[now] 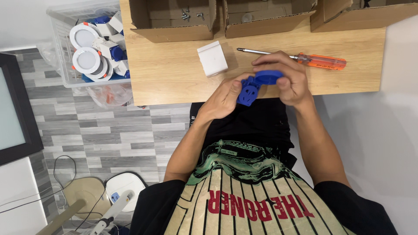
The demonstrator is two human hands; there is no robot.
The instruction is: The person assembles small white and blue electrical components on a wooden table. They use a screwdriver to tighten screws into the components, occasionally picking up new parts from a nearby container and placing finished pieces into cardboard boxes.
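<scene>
Both hands meet over the near edge of a wooden table (174, 74). My left hand (224, 98) grips a blue plastic socket-like part (247, 92) with round holes in its face. My right hand (287, 76) pinches a blue round cap (267, 77) that sits right against the top of that part. A white square plastic block (212, 58) lies on the table just beyond my left hand. An orange-handled screwdriver (320, 62) lies beyond my right hand, its shaft pointing left.
Three open cardboard boxes line the table's far edge; the left one (174, 19) holds loose screws (188, 15). A clear plastic bin (89, 48) of white and blue round lamp fittings stands left of the table. Cables and a white device lie on the floor.
</scene>
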